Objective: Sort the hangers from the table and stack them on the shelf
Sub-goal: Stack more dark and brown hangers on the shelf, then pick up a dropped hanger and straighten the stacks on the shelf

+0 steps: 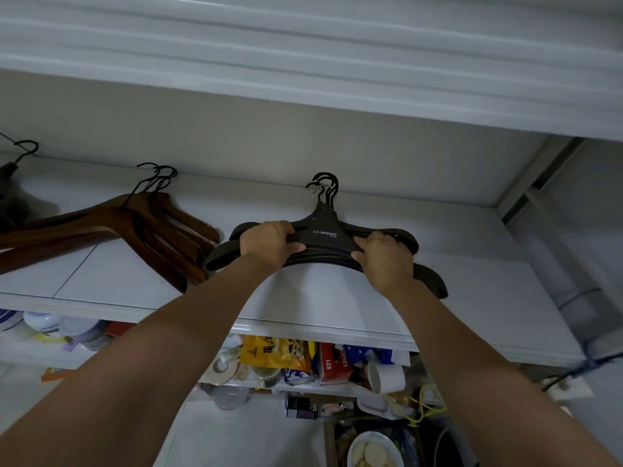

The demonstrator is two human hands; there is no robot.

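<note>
The room is dim, with flat, cool, greyish light and no lamp in sight. Soft, faint shadows lie on the shelf (320, 291) beside the wooden hangers (141, 230). The black hangers (323, 230) sink into near-solid dark, though their white lettering stays readable. The upper shelf (303, 45) is smeared into blurry streaks. Straight edges bow with the wide lens, and the forearms (151, 382) loom stretched and soft at the bottom.

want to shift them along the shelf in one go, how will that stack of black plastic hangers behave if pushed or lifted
The stack of black plastic hangers is probably stiff: the broad arms hold their shape under the left hand and right hand. The layers are fanned unevenly, so they may slide apart on the smooth white shelf.
</note>
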